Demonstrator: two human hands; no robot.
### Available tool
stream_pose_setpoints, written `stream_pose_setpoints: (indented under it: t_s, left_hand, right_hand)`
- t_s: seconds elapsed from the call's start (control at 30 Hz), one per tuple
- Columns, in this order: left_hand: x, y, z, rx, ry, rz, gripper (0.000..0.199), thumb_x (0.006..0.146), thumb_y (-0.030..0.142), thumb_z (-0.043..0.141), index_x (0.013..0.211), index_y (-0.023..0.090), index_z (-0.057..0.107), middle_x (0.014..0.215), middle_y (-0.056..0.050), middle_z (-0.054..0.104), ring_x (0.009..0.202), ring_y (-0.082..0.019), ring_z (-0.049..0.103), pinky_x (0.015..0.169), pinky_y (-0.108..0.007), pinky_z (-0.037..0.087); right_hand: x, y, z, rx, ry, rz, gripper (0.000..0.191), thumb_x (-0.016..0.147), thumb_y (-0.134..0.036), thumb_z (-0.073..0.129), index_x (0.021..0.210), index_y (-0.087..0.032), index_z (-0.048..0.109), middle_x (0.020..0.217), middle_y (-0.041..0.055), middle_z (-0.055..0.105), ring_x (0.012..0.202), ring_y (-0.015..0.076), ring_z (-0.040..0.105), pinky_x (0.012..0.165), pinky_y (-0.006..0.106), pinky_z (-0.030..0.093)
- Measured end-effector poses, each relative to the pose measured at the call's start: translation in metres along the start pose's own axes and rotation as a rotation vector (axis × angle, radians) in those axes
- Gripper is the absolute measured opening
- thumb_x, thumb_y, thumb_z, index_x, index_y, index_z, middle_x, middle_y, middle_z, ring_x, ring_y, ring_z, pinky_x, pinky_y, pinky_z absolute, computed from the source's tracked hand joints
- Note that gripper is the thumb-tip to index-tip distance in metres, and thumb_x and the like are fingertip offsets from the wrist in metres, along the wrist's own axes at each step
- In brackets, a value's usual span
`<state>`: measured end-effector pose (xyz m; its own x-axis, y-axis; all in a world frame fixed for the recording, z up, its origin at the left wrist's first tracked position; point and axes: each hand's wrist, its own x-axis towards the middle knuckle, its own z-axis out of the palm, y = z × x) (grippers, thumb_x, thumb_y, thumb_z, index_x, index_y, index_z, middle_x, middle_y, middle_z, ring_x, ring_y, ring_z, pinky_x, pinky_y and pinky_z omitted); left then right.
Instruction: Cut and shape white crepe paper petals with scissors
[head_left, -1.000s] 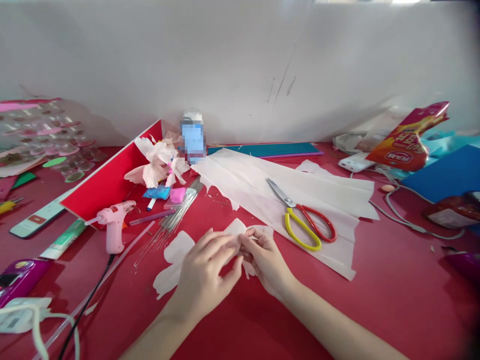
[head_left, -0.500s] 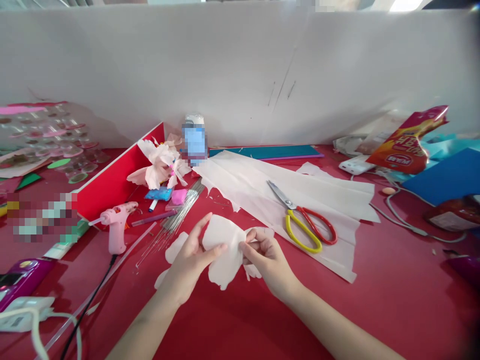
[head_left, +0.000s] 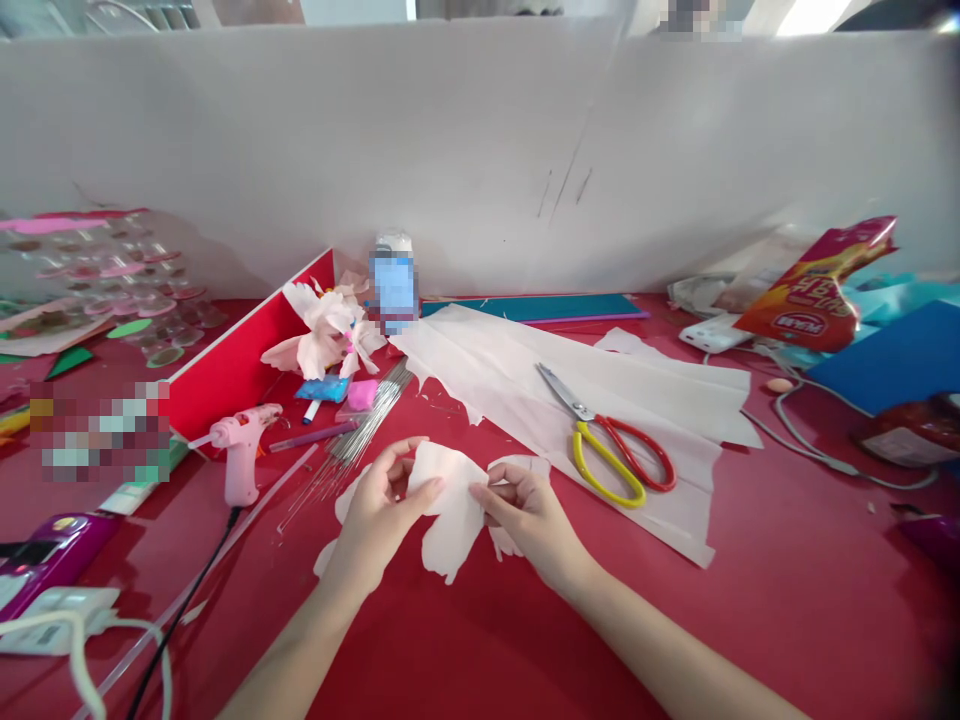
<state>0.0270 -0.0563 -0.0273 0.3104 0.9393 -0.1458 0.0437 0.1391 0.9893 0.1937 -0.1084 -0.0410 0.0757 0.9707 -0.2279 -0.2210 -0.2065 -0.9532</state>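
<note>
Petal paper: white cut paper piece (head_left: 455,505) held up btwn both hands, above red tabletop (head_left: 480,640); long axis approx. near-far, one lobe pointed toward wearer & slightly L, wider part at far end.
L hand (head_left: 373,515): closed on upper L part of piece, thumb laid on its face.
R hand (head_left: 531,508): R edge of piece pinched btwn thumb & fingers.
Loose cutouts: one (head_left: 353,494) partly covered by L hand; another (head_left: 525,465) seen beyond & under R hand.
White sheet (head_left: 517,360): spread beyond both hands, extended to R.
Scissors (head_left: 606,440): laid on sheet, R of & beyond R hand; blades aimed away & L, red/yellow handles nearer.
Wires (head_left: 375,408): bundled just beyond L hand.
Glue gun (head_left: 241,462): stood L of L hand, w/ black cord (head_left: 187,605) run toward wearer.
Paper flower (head_left: 321,330): placed beyond L hand, by red panel (head_left: 247,350).
Snack bag (head_left: 814,290): set far R of R hand.
</note>
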Motion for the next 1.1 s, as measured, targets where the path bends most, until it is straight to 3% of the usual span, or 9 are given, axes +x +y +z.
stream_pose_setpoints:
  t_s: [0.13,0.23,0.33,0.43,0.53,0.63,0.77,0.93,1.1]
  left_hand:
    - [0.003,0.011,-0.013,0.171,0.035,0.041,0.034,0.077,0.036,0.068,0.105,0.018,0.061,0.095,-0.007,0.069,0.088,-0.021,0.067,0.073,-0.031,0.057]
    - [0.004,0.019,-0.042,0.501,0.105,0.036,0.031,0.079,0.037,0.061,0.105,0.020,0.062,0.087,-0.005,0.068,0.080,-0.022,0.067,0.071,-0.034,0.056]
    - [0.006,0.016,-0.075,0.908,0.214,0.023,0.035,0.081,0.042,0.055,0.106,0.018,0.063,0.090,-0.008,0.067,0.087,-0.026,0.065,0.080,-0.040,0.052]
    - [0.008,0.006,-0.090,1.110,0.185,-0.025,0.045,0.079,0.049,0.056,0.107,0.015,0.064,0.108,-0.015,0.063,0.105,-0.033,0.060,0.092,-0.046,0.046]
    - [0.008,0.000,-0.083,1.212,0.216,-0.011,0.043,0.076,0.045,0.061,0.105,0.013,0.065,0.112,-0.018,0.060,0.111,-0.038,0.055,0.092,-0.048,0.045]
    - [-0.002,-0.001,-0.069,1.276,0.278,0.129,0.034,0.074,0.034,0.064,0.102,0.015,0.064,0.108,-0.016,0.061,0.105,-0.035,0.058,0.088,-0.046,0.048]
    - [-0.026,-0.009,-0.052,1.282,0.019,0.184,0.011,0.081,0.022,0.055,0.088,0.020,0.063,0.096,-0.009,0.065,0.088,-0.026,0.065,0.075,-0.035,0.053]
    - [-0.038,-0.015,-0.030,1.535,-0.022,0.302,0.030,0.074,-0.007,0.042,0.083,0.013,0.063,0.083,-0.012,0.064,0.076,-0.025,0.065,0.063,-0.031,0.051]
    - [-0.028,-0.003,-0.016,1.656,0.060,0.212,0.032,0.079,-0.007,0.037,0.083,0.010,0.064,0.078,-0.013,0.064,0.070,-0.026,0.067,0.051,-0.028,0.047]
  right_hand:
    - [0.001,0.000,0.000,0.006,0.012,0.024,0.044,0.071,-0.059,0.071,0.073,-0.021,0.049,0.051,-0.0071,0.051,0.038,0.0078,0.043,0.031,0.019,0.033]
    - [0.004,0.002,-0.003,-0.022,0.010,0.065,0.043,0.071,-0.057,0.070,0.070,-0.021,0.047,0.043,-0.0100,0.046,0.029,0.0057,0.033,0.028,0.020,0.032]
    - [0.006,0.004,-0.006,-0.070,0.005,0.097,0.040,0.070,-0.052,0.071,0.067,-0.022,0.045,0.036,-0.0116,0.042,0.026,0.0057,0.031,0.028,0.020,0.033]
    - [0.007,0.005,-0.006,-0.103,0.008,0.107,0.038,0.071,-0.049,0.071,0.067,-0.022,0.045,0.037,-0.0109,0.044,0.027,0.0060,0.034,0.029,0.019,0.031]
    - [0.006,0.004,-0.005,-0.106,0.007,0.106,0.036,0.073,-0.048,0.069,0.068,-0.022,0.045,0.037,-0.0111,0.044,0.027,0.0056,0.033,0.030,0.019,0.030]
    - [0.006,0.003,-0.005,-0.094,0.009,0.101,0.037,0.073,-0.050,0.068,0.068,-0.022,0.045,0.036,-0.0113,0.043,0.026,0.0059,0.032,0.030,0.020,0.027]
    - [0.007,0.004,-0.007,-0.080,0.005,0.097,0.038,0.072,-0.051,0.069,0.069,-0.022,0.045,0.036,-0.0110,0.044,0.026,0.0064,0.032,0.030,0.019,0.026]
    - [0.007,0.005,-0.007,-0.068,0.008,0.095,0.037,0.072,-0.050,0.070,0.069,-0.022,0.046,0.037,-0.0109,0.045,0.027,0.0059,0.032,0.029,0.019,0.027]
    - [0.004,0.003,-0.005,-0.074,0.011,0.100,0.037,0.071,-0.049,0.070,0.067,-0.021,0.045,0.039,-0.0111,0.043,0.029,0.0052,0.031,0.030,0.019,0.029]
